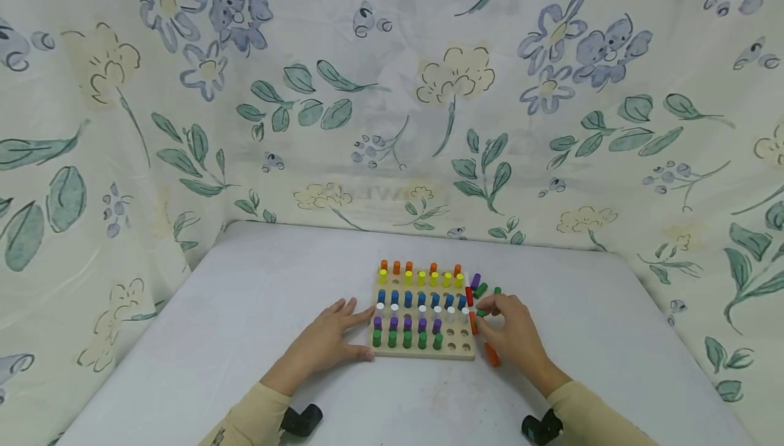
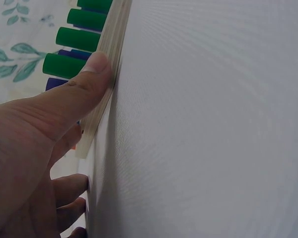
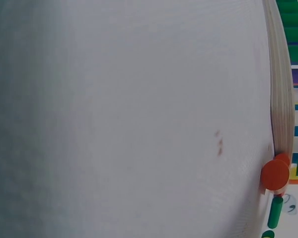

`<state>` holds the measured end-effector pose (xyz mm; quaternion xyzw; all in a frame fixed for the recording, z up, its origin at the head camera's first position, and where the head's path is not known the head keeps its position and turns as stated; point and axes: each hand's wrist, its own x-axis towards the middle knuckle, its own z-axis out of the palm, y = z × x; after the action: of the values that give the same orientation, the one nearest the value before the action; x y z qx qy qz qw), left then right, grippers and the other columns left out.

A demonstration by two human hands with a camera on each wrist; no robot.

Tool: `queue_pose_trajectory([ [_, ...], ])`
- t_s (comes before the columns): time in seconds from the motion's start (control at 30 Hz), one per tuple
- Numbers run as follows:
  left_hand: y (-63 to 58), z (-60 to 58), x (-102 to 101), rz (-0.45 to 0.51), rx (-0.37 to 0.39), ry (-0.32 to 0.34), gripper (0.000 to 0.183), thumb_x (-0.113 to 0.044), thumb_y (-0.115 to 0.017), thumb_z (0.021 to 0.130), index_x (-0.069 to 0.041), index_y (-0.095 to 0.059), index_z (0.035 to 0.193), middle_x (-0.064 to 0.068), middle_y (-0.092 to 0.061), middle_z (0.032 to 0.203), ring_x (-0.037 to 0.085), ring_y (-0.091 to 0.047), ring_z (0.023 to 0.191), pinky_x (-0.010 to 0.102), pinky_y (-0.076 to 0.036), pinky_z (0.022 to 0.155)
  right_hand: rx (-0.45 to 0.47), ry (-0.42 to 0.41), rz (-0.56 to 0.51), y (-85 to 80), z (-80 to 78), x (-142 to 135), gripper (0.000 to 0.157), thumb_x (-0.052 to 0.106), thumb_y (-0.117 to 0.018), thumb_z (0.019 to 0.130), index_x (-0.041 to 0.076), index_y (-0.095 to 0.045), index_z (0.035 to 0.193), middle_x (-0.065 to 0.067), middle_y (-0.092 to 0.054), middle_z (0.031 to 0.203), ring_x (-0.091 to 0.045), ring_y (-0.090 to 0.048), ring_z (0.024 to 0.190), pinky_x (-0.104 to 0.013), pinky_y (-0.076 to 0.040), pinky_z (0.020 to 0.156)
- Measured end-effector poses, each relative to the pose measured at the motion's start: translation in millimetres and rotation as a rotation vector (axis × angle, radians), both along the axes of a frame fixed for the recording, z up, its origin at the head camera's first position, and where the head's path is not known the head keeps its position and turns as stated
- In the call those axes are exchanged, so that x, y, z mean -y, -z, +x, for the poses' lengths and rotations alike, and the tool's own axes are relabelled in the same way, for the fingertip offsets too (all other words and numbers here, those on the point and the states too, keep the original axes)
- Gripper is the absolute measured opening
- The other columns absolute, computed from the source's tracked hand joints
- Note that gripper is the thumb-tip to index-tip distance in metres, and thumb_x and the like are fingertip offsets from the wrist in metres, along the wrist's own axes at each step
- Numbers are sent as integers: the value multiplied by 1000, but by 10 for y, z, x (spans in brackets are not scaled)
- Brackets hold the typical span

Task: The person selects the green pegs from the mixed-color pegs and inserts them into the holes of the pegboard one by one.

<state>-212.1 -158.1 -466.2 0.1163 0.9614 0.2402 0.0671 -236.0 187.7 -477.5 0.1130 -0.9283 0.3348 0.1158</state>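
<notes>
A wooden pegboard [image 1: 422,353] stands on the table with rows of orange, yellow, blue, white, purple and green pegs upright in it. Several holes show bare at its front right corner. My left hand [image 1: 327,337] rests against the board's left side, fingers spread; in the left wrist view the thumb [image 2: 84,82] lies on the board's edge beside the green pegs [image 2: 78,39]. Just off the right side, my right hand [image 1: 517,337] pinches a green peg [image 1: 481,312] between thumb and forefinger. That hand is out of sight in the right wrist view.
Loose pegs lie along the board's right side: an orange peg [image 1: 493,355], a red peg [image 1: 469,295], a purple peg [image 1: 476,281] and a green peg [image 1: 480,290] among them. White cloth [image 1: 275,282] covers the table. A floral curtain [image 1: 392,160] hangs behind it.
</notes>
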Motion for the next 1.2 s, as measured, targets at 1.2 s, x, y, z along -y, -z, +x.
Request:
queue_pose_trajectory([
  [1.2,6,8,7,0,2,-12,87,-59,-83,73,-26,-55,148,17,-40,159,44,-26,150,69,-30,113,-29,-158,-13,-16,102,65,24,14,-83,86,21,-71,105,16,-62,92,-11,-55,91,-32,-53,82],
])
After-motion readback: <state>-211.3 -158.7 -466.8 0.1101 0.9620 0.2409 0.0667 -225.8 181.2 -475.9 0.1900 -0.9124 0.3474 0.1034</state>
